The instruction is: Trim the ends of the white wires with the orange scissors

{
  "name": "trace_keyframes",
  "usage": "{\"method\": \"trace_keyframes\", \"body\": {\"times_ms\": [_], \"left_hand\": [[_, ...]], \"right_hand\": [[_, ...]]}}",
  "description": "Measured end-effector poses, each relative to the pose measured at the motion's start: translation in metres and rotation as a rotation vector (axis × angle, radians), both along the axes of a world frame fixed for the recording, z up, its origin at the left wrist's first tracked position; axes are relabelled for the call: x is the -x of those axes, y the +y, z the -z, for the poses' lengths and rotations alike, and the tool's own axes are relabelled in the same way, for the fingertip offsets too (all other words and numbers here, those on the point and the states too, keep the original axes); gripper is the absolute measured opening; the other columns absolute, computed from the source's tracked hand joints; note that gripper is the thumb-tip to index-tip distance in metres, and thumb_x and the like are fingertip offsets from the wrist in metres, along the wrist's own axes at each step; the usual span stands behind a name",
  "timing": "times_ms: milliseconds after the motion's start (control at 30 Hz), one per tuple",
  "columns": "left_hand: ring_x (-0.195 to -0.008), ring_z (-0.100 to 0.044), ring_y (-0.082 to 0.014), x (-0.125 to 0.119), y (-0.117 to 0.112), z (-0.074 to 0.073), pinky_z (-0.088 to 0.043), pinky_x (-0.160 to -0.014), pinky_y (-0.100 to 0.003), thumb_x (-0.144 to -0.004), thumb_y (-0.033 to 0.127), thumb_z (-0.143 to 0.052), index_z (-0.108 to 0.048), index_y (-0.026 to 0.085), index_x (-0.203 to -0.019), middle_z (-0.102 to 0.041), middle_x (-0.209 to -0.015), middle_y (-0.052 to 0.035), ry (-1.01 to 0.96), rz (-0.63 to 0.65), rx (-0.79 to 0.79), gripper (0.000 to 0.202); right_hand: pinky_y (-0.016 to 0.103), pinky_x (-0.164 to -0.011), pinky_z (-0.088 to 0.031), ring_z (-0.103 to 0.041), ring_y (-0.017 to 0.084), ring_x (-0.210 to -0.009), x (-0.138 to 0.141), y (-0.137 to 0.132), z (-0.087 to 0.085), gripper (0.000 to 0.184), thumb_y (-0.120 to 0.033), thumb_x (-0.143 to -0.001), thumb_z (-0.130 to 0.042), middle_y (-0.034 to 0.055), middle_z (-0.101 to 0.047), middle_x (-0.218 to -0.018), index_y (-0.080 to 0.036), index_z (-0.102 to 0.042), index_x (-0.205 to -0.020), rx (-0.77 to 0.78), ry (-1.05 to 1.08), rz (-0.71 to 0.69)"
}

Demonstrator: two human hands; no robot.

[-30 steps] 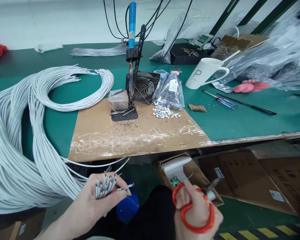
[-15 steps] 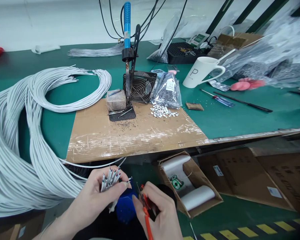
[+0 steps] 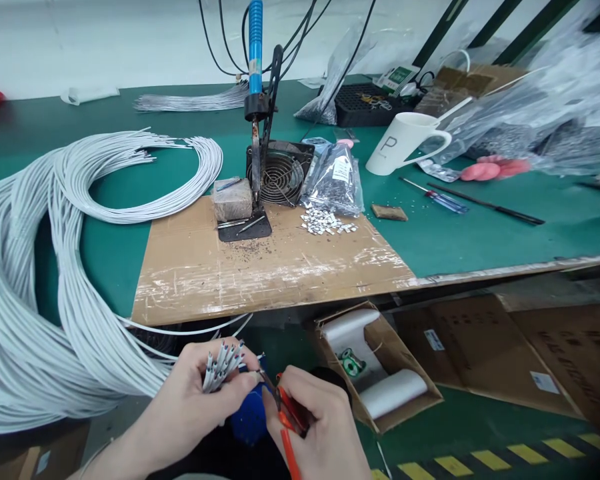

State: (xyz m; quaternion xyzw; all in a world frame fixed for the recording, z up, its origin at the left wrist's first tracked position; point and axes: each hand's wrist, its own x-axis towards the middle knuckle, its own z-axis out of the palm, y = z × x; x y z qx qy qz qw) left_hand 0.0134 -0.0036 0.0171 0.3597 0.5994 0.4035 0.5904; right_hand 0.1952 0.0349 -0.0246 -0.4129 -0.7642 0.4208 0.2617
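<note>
My left hand (image 3: 205,393) is closed round a bunch of thin white cables (image 3: 223,365), their cut ends with dark and coloured cores pointing up. Between its thumb and forefinger one cable end sticks out to the right. My right hand (image 3: 320,420) grips red-handled cutters (image 3: 291,417), whose metal tips reach that cable end at my left thumb. Whether the blades touch the wire is too small to tell. A blue object (image 3: 251,417) lies below the hands, partly hidden. Thick coils of white cable (image 3: 90,320) hang over the table edge beside my left arm.
On the green table (image 3: 480,240) a cardboard sheet (image 3: 275,277) carries a soldering iron (image 3: 255,60) in its stand, a small fan (image 3: 283,173) and small white pieces (image 3: 325,220). A white mug (image 3: 400,143) stands behind. Below the edge is an open carton (image 3: 405,413).
My right hand has brought the cutters up and left, so their tips now meet the cable end by my left thumb. The left hand has barely moved.
</note>
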Motion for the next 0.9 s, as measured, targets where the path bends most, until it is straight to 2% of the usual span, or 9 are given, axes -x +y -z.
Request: {"method": "trace_keyframes", "body": {"times_ms": [233, 400, 500, 667, 900], "left_hand": [[-0.049, -0.028, -0.0076, -0.001, -0.001, 0.005, -0.021, -0.046, -0.022, -0.094, 0.035, -0.070, -0.071, 0.018, -0.087, -0.043, -0.061, 0.0073, -0.011, 0.007, -0.016, 0.019], [-0.051, -0.032, -0.0087, -0.001, 0.002, -0.001, -0.027, -0.049, -0.021, -0.096, 0.041, -0.070, -0.069, 0.018, -0.089, -0.040, -0.059, 0.0085, -0.038, 0.004, -0.003, 0.023], [-0.054, -0.036, -0.0097, 0.000, 0.003, -0.004, -0.033, -0.052, -0.021, -0.096, 0.046, -0.069, -0.065, 0.019, -0.089, -0.045, -0.062, 0.0073, -0.070, -0.012, 0.015, 0.029], [-0.057, -0.041, -0.0115, 0.000, 0.000, -0.001, -0.036, -0.054, -0.022, -0.097, 0.049, -0.067, -0.070, 0.016, -0.086, -0.052, -0.063, 0.0033, -0.023, -0.050, -0.063, 0.035], [-0.050, -0.036, -0.0098, -0.005, -0.002, 0.002, -0.032, -0.049, -0.021, -0.097, 0.043, -0.064, -0.068, 0.016, -0.081, -0.043, -0.057, 0.0065, 0.013, -0.098, -0.081, 0.032]], "right_hand": [[0.028, -0.049, -0.019, -0.026, 0.010, -0.053, 0.005, -0.005, 0.002, 0.042, -0.017, -0.083, -0.054, -0.0059, -0.026, -0.059, -0.022, -0.017, -0.065, -0.053, 0.045, 0.129], [0.028, -0.048, -0.018, -0.019, 0.009, -0.053, -0.005, 0.003, 0.012, 0.049, -0.025, -0.093, -0.058, -0.0062, -0.020, -0.062, -0.023, -0.018, -0.065, -0.060, 0.079, 0.284], [0.027, -0.048, -0.022, -0.026, 0.010, -0.054, -0.007, 0.001, 0.016, 0.047, -0.028, -0.094, -0.059, -0.0057, -0.024, -0.064, -0.024, -0.021, -0.067, -0.035, 0.081, 0.252], [0.028, -0.051, -0.022, -0.029, 0.011, -0.055, 0.003, -0.008, 0.015, 0.045, -0.019, -0.091, -0.056, -0.0057, -0.024, -0.064, -0.023, -0.016, -0.070, -0.075, 0.041, 0.182], [0.026, -0.050, -0.022, -0.029, 0.010, -0.053, 0.006, -0.008, 0.010, 0.041, -0.016, -0.089, -0.051, -0.0061, -0.024, -0.063, -0.024, -0.014, -0.072, -0.177, 0.012, 0.140]]}}
